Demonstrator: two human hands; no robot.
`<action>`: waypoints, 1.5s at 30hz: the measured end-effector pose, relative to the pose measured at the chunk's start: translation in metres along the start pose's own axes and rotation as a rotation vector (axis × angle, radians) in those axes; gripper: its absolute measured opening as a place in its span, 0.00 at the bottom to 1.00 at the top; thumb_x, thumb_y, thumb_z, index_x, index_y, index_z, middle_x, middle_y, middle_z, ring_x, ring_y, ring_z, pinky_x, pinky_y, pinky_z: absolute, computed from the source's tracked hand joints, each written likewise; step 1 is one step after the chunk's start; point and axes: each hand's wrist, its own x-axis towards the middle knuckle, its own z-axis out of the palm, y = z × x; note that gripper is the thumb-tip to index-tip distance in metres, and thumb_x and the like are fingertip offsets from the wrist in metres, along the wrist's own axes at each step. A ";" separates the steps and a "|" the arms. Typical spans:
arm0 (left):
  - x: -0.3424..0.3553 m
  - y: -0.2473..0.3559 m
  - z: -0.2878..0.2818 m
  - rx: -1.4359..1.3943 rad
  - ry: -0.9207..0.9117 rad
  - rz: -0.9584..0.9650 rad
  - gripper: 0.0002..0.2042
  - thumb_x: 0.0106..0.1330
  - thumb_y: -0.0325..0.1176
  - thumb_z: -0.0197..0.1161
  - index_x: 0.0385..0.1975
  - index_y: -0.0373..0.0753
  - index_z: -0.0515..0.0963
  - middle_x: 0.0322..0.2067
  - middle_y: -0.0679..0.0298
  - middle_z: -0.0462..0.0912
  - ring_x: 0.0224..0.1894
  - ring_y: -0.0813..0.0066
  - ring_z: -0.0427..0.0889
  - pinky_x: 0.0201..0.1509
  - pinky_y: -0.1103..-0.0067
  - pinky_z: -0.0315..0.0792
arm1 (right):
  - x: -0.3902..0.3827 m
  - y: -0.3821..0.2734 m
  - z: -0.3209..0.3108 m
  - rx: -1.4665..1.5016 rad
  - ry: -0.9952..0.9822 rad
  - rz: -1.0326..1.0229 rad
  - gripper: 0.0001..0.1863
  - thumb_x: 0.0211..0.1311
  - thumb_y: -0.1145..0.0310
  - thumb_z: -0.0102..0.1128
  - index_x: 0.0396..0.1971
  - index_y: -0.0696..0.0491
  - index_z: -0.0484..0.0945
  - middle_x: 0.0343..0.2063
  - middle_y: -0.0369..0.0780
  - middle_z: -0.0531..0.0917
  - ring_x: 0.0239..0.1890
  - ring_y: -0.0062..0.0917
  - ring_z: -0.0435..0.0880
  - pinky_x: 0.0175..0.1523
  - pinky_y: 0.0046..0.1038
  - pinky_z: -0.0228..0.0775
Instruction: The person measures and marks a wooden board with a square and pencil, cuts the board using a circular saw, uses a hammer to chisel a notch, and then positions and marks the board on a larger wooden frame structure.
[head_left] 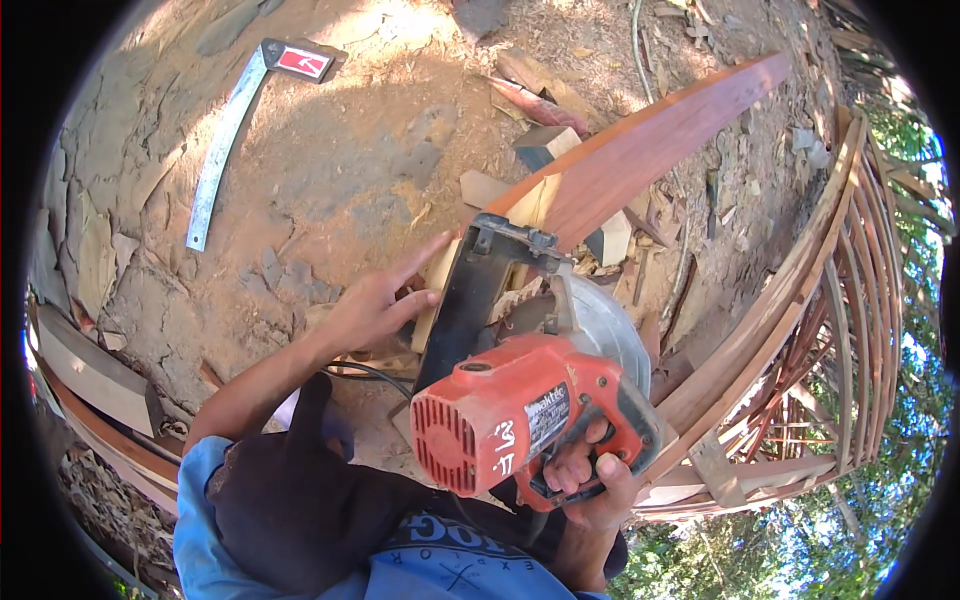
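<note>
My right hand (pixel 590 475) is wrapped round the rear handle of a red circular saw (pixel 500 400). The saw's black base plate (pixel 465 290) rests over the near end of a long reddish-brown plank (pixel 665 155). On the saw's right side is the grey blade guard (pixel 610 325); the blade's cutting edge cannot be made out. Just left of the base plate my left hand (pixel 375 305) reaches out, index finger and thumb spread, their tips against a pale wood edge (pixel 437 275). Its other fingers are partly hidden. Wood blocks (pixel 610 240) lie under the plank.
A try square (pixel 225 150) lies on the bare ground at the far left. A black cord (pixel 370 372) runs near my left forearm. On the right stands a curved frame of wooden slats (pixel 840 300). A squared timber (pixel 95 370) lies at the left. Wood scraps surround the plank.
</note>
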 end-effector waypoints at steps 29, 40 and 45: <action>-0.014 0.005 0.010 0.241 0.062 0.173 0.34 0.68 0.30 0.63 0.75 0.48 0.61 0.50 0.47 0.82 0.47 0.46 0.82 0.52 0.61 0.76 | 0.007 -0.005 0.003 -0.023 0.035 0.007 0.19 0.63 0.58 0.65 0.46 0.53 0.70 0.19 0.33 0.69 0.18 0.20 0.71 0.26 0.27 0.69; -0.014 0.010 0.007 0.259 0.032 0.154 0.34 0.68 0.31 0.62 0.75 0.49 0.60 0.46 0.48 0.82 0.46 0.45 0.82 0.51 0.60 0.76 | 0.006 -0.004 0.005 0.111 0.047 -0.020 0.19 0.63 0.66 0.65 0.47 0.59 0.71 0.20 0.40 0.74 0.20 0.24 0.73 0.28 0.31 0.68; -0.014 0.007 0.008 0.278 0.050 0.176 0.35 0.68 0.31 0.62 0.75 0.50 0.60 0.45 0.48 0.82 0.44 0.46 0.82 0.49 0.60 0.76 | 0.008 -0.005 0.004 0.086 0.043 -0.038 0.18 0.63 0.66 0.64 0.47 0.59 0.71 0.19 0.40 0.74 0.20 0.24 0.73 0.28 0.31 0.68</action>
